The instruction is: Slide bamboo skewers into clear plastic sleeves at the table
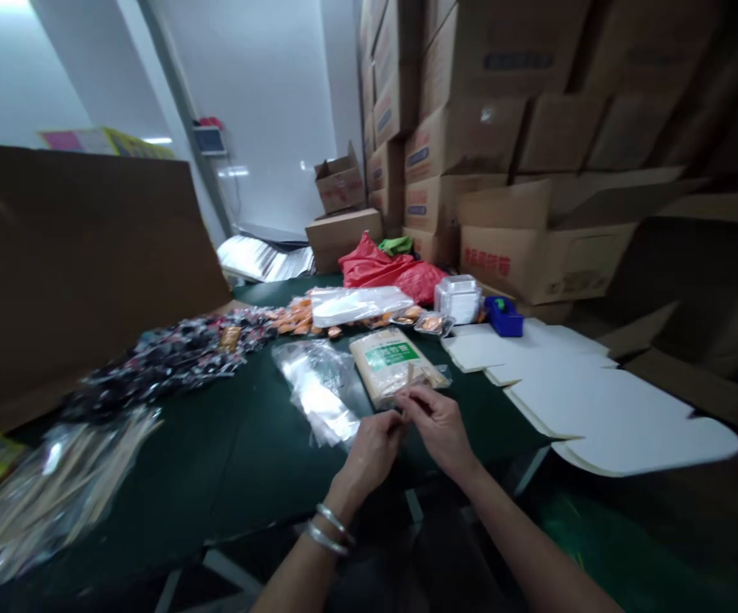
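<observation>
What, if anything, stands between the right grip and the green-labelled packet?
Nothing visible does. The right grip appears at the near edge of the green-labelled packet; whether they touch is unclear. The clear plastic bags lie left of the packet, out of that path.

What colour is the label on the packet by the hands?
The label is green with white lettering; head view.

There are two bangles (327, 541) and one green-labelled packet (394, 356).

Table (215, 477) is dark green, pack (374, 375) pale beige with white-lettered green label (392, 354), crumpled plastic (374, 268) red, card sheets (598, 392) plain white.
</observation>
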Demonstrator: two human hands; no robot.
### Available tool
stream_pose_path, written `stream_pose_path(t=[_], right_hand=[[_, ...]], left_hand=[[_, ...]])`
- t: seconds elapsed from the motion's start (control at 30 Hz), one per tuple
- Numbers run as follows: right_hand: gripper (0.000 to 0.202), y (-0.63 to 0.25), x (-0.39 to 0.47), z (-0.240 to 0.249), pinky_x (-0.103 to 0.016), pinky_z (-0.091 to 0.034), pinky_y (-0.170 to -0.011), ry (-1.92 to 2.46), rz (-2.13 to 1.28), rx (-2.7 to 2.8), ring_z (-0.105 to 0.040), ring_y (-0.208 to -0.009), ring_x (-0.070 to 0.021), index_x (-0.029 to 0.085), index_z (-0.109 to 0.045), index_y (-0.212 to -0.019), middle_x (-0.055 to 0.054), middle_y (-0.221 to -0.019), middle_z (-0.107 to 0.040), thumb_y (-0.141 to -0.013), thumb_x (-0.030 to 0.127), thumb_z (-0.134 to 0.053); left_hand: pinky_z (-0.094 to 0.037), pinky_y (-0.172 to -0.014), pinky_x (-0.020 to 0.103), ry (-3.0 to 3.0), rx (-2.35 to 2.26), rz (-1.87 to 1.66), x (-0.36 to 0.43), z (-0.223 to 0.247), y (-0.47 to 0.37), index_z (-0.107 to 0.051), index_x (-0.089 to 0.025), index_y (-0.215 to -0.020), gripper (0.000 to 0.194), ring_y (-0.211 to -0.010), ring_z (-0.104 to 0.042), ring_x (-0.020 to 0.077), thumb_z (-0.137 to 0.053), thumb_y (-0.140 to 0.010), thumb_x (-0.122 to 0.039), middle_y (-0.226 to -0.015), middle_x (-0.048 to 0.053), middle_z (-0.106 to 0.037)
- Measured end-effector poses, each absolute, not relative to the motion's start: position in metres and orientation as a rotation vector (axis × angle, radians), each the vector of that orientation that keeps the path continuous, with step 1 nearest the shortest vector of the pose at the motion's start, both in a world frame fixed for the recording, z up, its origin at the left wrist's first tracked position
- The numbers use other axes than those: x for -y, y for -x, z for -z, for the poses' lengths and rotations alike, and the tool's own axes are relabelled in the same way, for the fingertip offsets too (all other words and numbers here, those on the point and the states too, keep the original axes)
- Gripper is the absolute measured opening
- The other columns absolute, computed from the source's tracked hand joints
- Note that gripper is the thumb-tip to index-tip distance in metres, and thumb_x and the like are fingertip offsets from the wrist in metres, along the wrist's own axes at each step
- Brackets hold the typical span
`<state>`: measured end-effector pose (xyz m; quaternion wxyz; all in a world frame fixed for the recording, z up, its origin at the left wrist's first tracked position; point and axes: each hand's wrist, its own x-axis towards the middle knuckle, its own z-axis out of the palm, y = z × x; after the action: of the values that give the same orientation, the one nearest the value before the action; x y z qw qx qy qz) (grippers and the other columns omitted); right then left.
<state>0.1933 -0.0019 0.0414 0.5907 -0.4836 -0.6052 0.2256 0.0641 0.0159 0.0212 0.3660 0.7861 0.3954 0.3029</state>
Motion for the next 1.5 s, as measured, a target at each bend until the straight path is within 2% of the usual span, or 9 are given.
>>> stream_pose_path(t=[0.2,0.43,0.7,0.8,0.9,1.07,1.23,1.4,1.5], right_hand=[[0.029,-0.205,0.000,-0.035,-0.023,-0.041,-0.057,1.128,-0.590,1.518,-0.054,-0.059,-0.0133,0.016,-0.062,-0.069,0.000,-0.062,-0.059,-0.088,0.035,-0.052],[0.031,-0.217,0.007,-0.049,-0.022,-0.034,-0.055,1.251,-0.624,1.750,-0.048,-0.057,-0.0110,0.017,-0.053,-0.065,0.002,-0.060,-0.051,-0.091,0.033,-0.047],[0.030,-0.221,0.018,-0.025,-0.022,-0.032,-0.052,1.308,-0.828,1.991,-0.046,-0.055,-0.0107,0.017,-0.057,-0.068,0.002,-0.060,-0.050,-0.091,0.032,-0.046],[0.021,-0.212,0.016,-0.023,-0.022,-0.035,-0.054,1.292,-0.881,1.958,-0.049,-0.056,-0.0118,0.017,-0.064,-0.095,0.002,-0.063,-0.055,-0.090,0.030,-0.048],[0.032,-0.199,0.016,-0.026,-0.022,-0.038,-0.055,1.190,-0.921,2.003,-0.052,-0.057,-0.0127,0.019,-0.060,-0.119,0.001,-0.067,-0.060,-0.092,0.030,-0.044],[0.031,-0.181,0.013,-0.028,-0.022,-0.040,-0.060,0.996,-0.955,2.139,-0.056,-0.065,-0.0126,0.021,-0.063,-0.114,-0.001,-0.082,-0.066,-0.094,0.027,-0.040],[0.032,-0.181,0.011,-0.015,-0.022,-0.037,-0.054,1.086,-0.985,2.054,-0.051,-0.056,-0.0112,0.019,-0.062,-0.117,0.001,-0.069,-0.062,-0.092,0.027,-0.044],[0.034,-0.203,0.014,-0.016,-0.022,-0.039,-0.053,1.231,-1.023,1.772,-0.049,-0.055,-0.0115,0.019,-0.062,-0.117,0.002,-0.061,-0.054,-0.090,0.033,-0.047],[0.035,-0.220,0.018,-0.022,-0.022,-0.037,-0.050,1.276,-1.009,1.630,-0.047,-0.052,-0.0110,0.018,-0.062,-0.115,0.003,-0.058,-0.052,-0.088,0.035,-0.049]], left_hand=[[-0.046,-0.081,0.033,-2.215,-1.465,-1.042,-0.001,-0.015,-0.014,-0.066,-0.018,-0.096,0.019,-0.087,-0.057,0.0199,-0.050,-0.086,-0.019,-0.092,0.007,-0.066],[-0.043,-0.089,0.047,-2.734,-1.411,-0.509,0.009,-0.011,0.022,-0.059,-0.020,-0.115,0.032,-0.110,-0.047,0.0295,-0.058,-0.083,-0.026,-0.123,0.009,-0.058],[-0.041,-0.093,0.043,-2.628,-1.155,-0.529,0.021,-0.017,0.081,-0.059,-0.019,-0.086,0.009,-0.108,-0.050,0.0219,-0.051,-0.087,-0.017,-0.102,0.005,-0.067],[-0.045,-0.091,0.039,-2.563,-1.175,-0.666,0.026,-0.013,0.090,-0.059,-0.020,-0.097,0.015,-0.107,-0.053,0.0199,-0.049,-0.087,-0.014,-0.100,0.006,-0.066],[-0.047,-0.089,0.037,-2.540,-1.270,-0.771,0.033,-0.007,0.086,-0.059,-0.021,-0.102,0.018,-0.102,-0.056,0.0188,-0.048,-0.088,-0.015,-0.101,0.007,-0.063],[-0.044,-0.091,0.044,-2.410,-1.651,-0.872,0.046,-0.004,0.076,-0.052,-0.020,-0.110,0.031,-0.104,-0.053,0.0244,-0.061,-0.081,-0.027,-0.106,0.009,-0.060],[-0.044,-0.084,0.043,-2.038,-1.982,-0.763,0.039,-0.020,0.063,-0.049,-0.016,-0.112,0.055,-0.095,-0.056,0.0257,-0.069,-0.069,-0.044,-0.102,0.010,-0.058],[-0.039,-0.060,0.028,-1.776,-1.734,-0.641,0.026,-0.036,0.053,-0.051,-0.019,-0.098,0.030,-0.061,-0.051,0.0148,-0.056,-0.078,-0.041,-0.065,-0.003,-0.055],[-0.036,-0.054,0.024,-1.640,-1.628,-0.747,0.013,-0.041,0.056,-0.053,-0.019,-0.100,0.029,-0.055,-0.047,0.0121,-0.053,-0.078,-0.037,-0.061,-0.005,-0.051]])
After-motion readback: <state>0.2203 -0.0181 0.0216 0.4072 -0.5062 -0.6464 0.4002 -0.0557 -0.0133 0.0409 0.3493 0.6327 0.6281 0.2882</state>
